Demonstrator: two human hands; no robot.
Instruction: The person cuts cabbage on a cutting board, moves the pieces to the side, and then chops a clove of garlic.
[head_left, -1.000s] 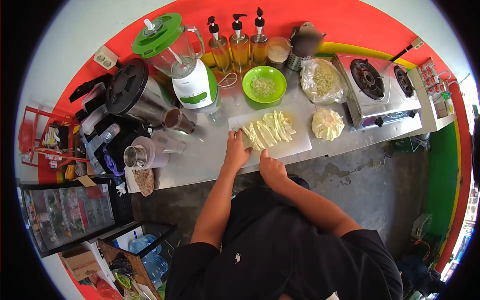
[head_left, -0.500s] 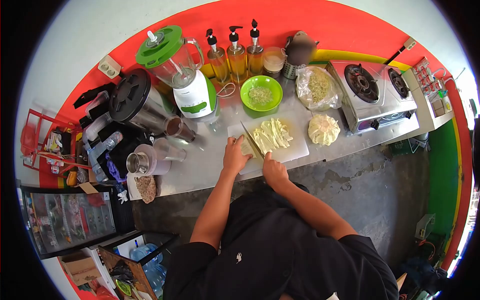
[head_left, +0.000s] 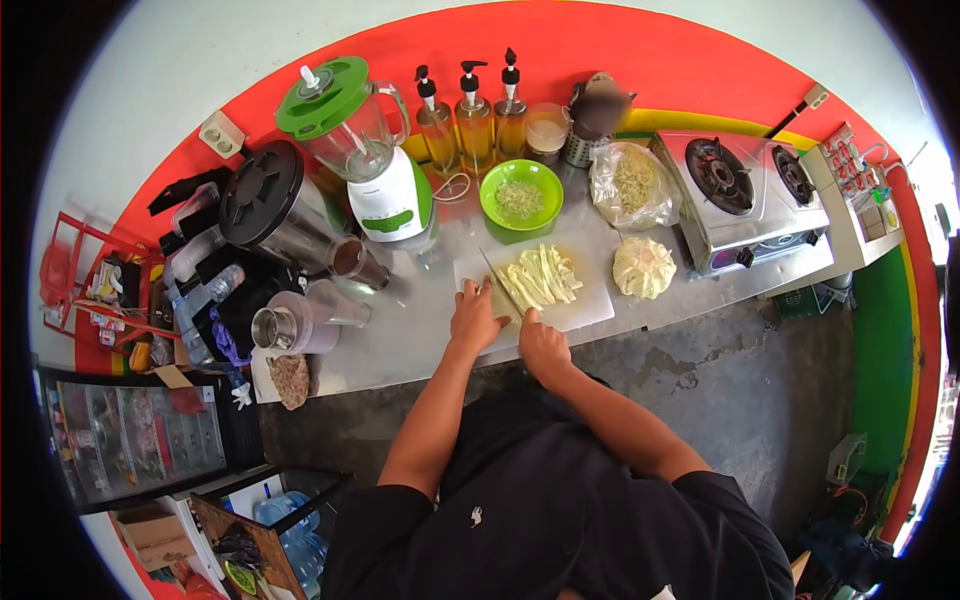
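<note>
A knife (head_left: 498, 276) is gripped at its handle by my right hand (head_left: 546, 352), with the blade slanting up and left over the white cutting board (head_left: 592, 305). Just left of the blade, my left hand (head_left: 475, 318) has its fingers bent over a pale cabbage piece (head_left: 503, 303), mostly hidden under them. To the blade's right lie cut cabbage strips (head_left: 545, 277) in a loose pile. Behind the board sits a green bowl (head_left: 557, 190) holding finely chopped pale bits. A partly peeled cabbage head (head_left: 643, 268) rests beside the board on the right.
On the steel counter (head_left: 410, 325) stand a green-lidded blender (head_left: 390, 200), several pump bottles (head_left: 474, 130), a plastic bag (head_left: 612, 200) of shredded pale food and a two-burner stove (head_left: 730, 220). Plastic cups (head_left: 340, 303) and a black-lidded container (head_left: 265, 195) are at the left.
The whole view has shifted slightly. Both hands, the knife and the cabbage keep nearly the same places relative to the board.
</note>
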